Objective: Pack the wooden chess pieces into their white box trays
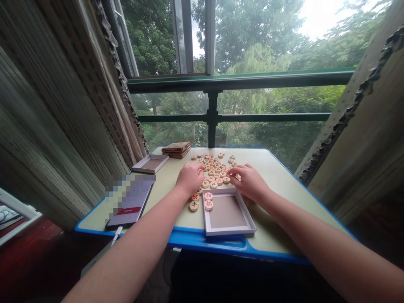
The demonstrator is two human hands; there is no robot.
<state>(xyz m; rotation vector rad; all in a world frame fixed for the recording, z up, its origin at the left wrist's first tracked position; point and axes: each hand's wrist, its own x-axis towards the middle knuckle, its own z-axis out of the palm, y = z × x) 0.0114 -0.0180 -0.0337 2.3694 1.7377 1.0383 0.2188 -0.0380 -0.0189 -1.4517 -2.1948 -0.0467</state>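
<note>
Round wooden Chinese chess pieces (213, 184) with red and black characters lie in a loose cluster on the table. My left hand (190, 176) rests at the cluster's left edge, its fingers curled inward; whatever they hold is hidden. At the right edge my right hand (249, 180) reaches in, with bent fingers apart above the pieces. In front of the cluster sits a shallow box tray (230, 212). Two red-marked pieces (208, 205) lie inside its left side. A black-marked piece (193, 205) lies on the table left of the tray, below my left wrist.
A second shallow tray (150, 163) and a stacked brown box (176, 150) stand at the back left. A phone (132, 204) with a white cable (116, 235) lies at the left. The table (284, 189) has a blue edge; a green railing (240, 81) and window stand beyond it.
</note>
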